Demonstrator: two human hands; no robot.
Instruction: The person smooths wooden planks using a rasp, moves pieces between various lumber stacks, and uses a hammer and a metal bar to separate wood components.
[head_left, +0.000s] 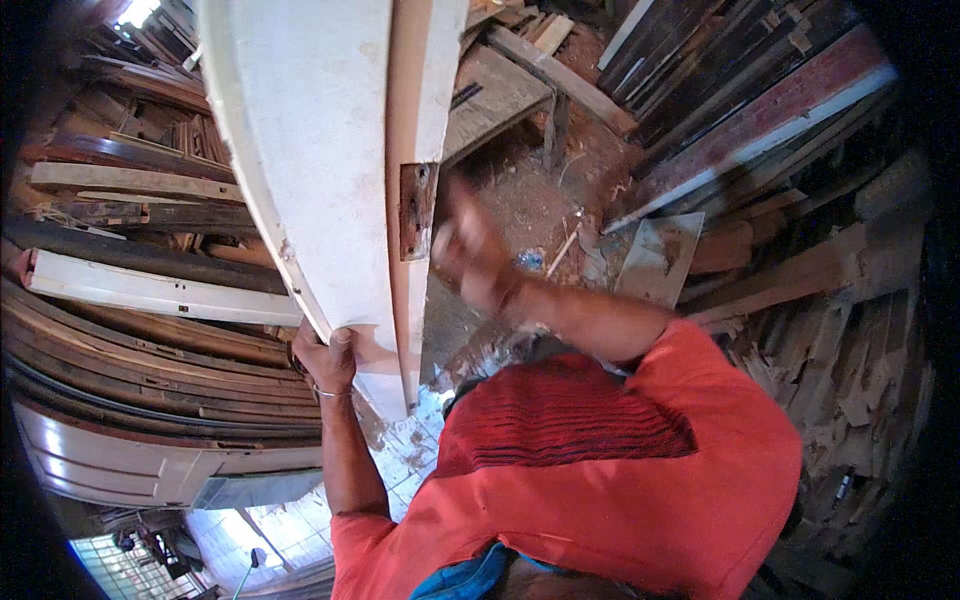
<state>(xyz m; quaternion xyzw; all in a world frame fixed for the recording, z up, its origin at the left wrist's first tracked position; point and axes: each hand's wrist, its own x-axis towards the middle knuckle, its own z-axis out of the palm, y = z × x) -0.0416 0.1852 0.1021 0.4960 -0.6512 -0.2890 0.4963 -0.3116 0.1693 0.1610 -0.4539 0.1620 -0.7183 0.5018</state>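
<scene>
A long white wooden panel like a door stands tall in front of me, with a bare brown strip down its right side. Cut into that strip is a rough rectangular recess of exposed dark wood, with a slot in it. My left hand is wrapped round the panel's lower left edge, thumb on the white face. Just right of the recess is my right hand, bent in at the fingers but smeared by motion. Whether it holds anything does not show.
Stacked boards fill the left side, with a white length of timber among them. A low wooden bench stands behind the panel. Planks lean at the right, and scraps cover the floor at the lower right.
</scene>
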